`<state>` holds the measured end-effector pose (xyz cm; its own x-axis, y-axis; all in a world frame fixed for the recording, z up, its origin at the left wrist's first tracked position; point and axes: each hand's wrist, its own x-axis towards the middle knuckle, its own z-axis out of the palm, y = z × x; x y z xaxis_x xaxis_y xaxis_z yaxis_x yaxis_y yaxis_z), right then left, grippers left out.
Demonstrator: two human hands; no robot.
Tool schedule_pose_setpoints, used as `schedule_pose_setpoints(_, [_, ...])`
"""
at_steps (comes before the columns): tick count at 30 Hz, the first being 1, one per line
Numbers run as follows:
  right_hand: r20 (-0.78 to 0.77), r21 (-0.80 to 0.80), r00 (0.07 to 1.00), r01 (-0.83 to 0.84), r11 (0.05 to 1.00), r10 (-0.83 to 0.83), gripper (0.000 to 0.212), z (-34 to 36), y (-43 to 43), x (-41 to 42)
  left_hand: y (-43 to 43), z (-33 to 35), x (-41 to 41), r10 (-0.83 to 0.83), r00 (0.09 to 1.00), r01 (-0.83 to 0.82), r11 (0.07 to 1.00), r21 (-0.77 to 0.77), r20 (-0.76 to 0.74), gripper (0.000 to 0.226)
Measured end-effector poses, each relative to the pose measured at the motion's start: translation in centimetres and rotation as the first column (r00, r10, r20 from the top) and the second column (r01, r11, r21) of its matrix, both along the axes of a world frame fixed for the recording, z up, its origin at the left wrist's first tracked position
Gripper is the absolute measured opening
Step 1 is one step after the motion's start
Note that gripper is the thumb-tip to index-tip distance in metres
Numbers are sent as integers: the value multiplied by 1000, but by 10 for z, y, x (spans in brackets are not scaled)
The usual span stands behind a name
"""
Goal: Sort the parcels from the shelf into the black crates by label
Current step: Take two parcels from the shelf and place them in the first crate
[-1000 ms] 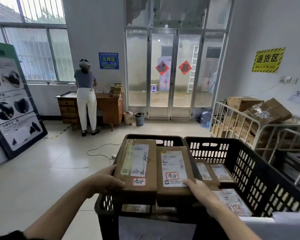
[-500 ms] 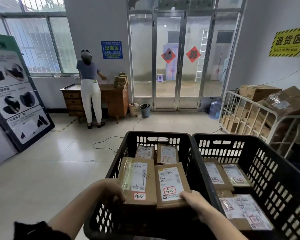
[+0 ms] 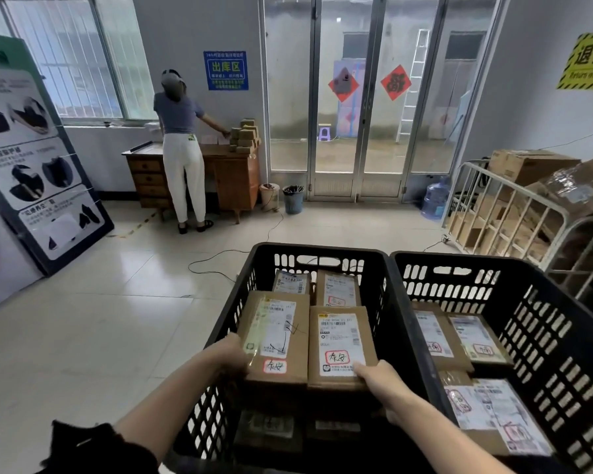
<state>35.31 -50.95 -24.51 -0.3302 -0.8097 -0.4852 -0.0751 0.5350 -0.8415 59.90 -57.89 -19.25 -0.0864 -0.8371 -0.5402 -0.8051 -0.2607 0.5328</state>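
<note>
Pale floor tiles (image 3: 100, 319) and tall glass doors (image 3: 356, 97) are seen beyond two crates set side by side at the near edge. The left hand (image 3: 231, 354) is curled round the near left edge of a flat brown cardboard parcel (image 3: 274, 340). The right hand (image 3: 380, 381) is closed on the near right corner of a second brown cardboard parcel (image 3: 338, 347). The two are held touching, labels up, each marked in a red box.

Both are held within the left black slatted plastic crate (image 3: 226, 323), above dim parcels at its bottom and near two more labelled parcels (image 3: 338, 289) at its far end. Whether they rest on anything cannot be told. Several labelled parcels (image 3: 432, 336) are seen in the right black plastic crate (image 3: 459, 258), so the sorting is judged well under way.

These two are yet to be released. What remains on the shelf cannot be told, as it is out of view. At the far left, a person (image 3: 182, 148) is seen at a wooden desk (image 3: 233, 176).
</note>
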Motion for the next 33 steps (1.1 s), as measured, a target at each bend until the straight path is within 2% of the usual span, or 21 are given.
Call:
schedule_pose_setpoints(5, [-26, 17, 1000, -15, 1000, 15, 30, -1, -2, 3, 2, -22, -4, 33, 998, -35, 999, -28, -45, 67])
schedule_pose_setpoints(9, [-147, -25, 989, -28, 999, 24, 35, -1, 1, 4, 13, -37, -2, 32, 994, -44, 993, -114, -108, 78])
schedule_pose_setpoints(14, [-326, -52, 943, -85, 995, 64, 35, -1, 2, 6, 25, -40, -1, -51, 997, 35, 972, -232, -62, 70])
schedule_pose_setpoints(24, [-476, -45, 868, -186, 982, 143, 39, 12, 11, 4, 21, -40, 0, -120, 993, 119, 953, -280, 14, 62])
schedule_pose_setpoints(26, [-584, -25, 789, -253, 967, 191, 48, 15, 14, 4, 20, -39, 0, -145, 989, 142, 946, -292, 12, 71])
schedule_pose_setpoints(27, [-669, -1, 709, -301, 953, 224, 54, 17, 15, 3, 20, -38, 1, -170, 985, 170, 940, -296, 23, 79])
schedule_pose_setpoints(29, [-829, 60, 483, -424, 903, 282, 61, 18, 15, 2, 17, -37, 1, -248, 963, 267, 914, -305, 102, 95])
schedule_pose_setpoints(31, [-890, 117, 310, -554, 824, 334, 59, 20, 11, -2, 11, -34, 1, -335, 914, 396, 862, -316, 231, 103])
schedule_pose_setpoints(33, [-880, 158, 256, -636, 755, 400, 57, 20, 5, -7, 4, -30, 0, -401, 861, 492, 814, -310, 312, 104])
